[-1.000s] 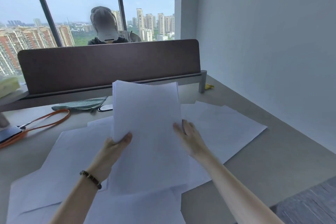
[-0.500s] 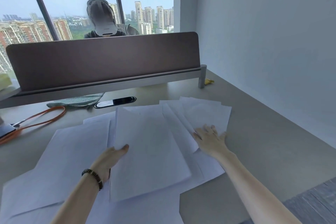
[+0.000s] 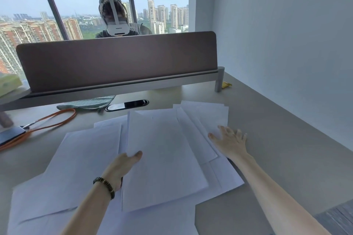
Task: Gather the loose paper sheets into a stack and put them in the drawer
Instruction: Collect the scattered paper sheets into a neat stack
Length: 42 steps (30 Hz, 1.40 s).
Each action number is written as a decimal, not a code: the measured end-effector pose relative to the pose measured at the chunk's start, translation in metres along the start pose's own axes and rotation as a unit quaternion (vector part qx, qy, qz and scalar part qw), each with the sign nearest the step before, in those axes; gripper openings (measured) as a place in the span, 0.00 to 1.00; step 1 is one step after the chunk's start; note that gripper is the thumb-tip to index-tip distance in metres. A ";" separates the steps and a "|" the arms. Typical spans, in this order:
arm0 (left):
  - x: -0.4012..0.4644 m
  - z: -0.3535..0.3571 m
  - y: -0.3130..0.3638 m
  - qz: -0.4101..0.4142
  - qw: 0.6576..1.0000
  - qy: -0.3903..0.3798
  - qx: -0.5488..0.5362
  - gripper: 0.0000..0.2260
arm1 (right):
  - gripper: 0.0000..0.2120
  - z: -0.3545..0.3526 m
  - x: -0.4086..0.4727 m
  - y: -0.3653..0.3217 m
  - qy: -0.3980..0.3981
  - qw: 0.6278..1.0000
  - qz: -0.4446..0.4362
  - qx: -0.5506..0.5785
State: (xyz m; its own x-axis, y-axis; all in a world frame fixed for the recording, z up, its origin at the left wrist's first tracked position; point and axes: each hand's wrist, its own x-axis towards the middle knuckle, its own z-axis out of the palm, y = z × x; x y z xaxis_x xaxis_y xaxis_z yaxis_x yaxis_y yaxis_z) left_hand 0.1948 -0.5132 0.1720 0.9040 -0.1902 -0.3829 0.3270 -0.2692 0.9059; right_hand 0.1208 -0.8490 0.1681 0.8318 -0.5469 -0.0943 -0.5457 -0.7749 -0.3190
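Grey surface (image 3: 277, 158): thin, floppy paper sheets (image 3: 86, 168) are spread; a stack (image 3: 162, 158) is pinched by left hand (image 3: 122, 166), right hand (image 3: 231, 141) flat, fingers spread.

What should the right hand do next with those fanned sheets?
Probably slide them left, under the held stack. The right hand lies flat with fingers spread on the fanned sheets; the left hand grips the stack by its left edge.
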 end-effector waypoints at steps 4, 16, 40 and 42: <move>-0.004 0.001 0.002 -0.001 1.000 0.005 0.006 0.15 | 0.34 -0.003 -0.002 -0.004 -0.016 0.999 -0.021 0.019; 0.020 -0.009 -0.021 0.009 1.000 -0.008 0.021 0.41 | 0.37 -0.010 0.005 -0.034 0.006 0.975 0.032 0.221; -0.007 -0.001 -0.002 0.003 1.000 -0.012 -0.010 0.12 | 0.11 -0.155 -0.058 -0.061 -0.020 0.811 -0.132 0.570; -0.009 -0.001 -0.001 -0.001 0.999 -0.031 -0.043 0.10 | 0.12 -0.163 -0.065 -0.064 -0.038 0.790 -0.153 0.592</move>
State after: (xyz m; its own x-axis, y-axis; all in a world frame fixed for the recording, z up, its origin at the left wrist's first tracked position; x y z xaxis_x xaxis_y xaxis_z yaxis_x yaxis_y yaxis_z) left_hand 0.1869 -0.5100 0.1752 0.8854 -0.2488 -0.3927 0.3534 -0.1886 0.9163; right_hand 0.0852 -0.8162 0.3484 0.9350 -0.3355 0.1152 0.1217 -0.0017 -0.9926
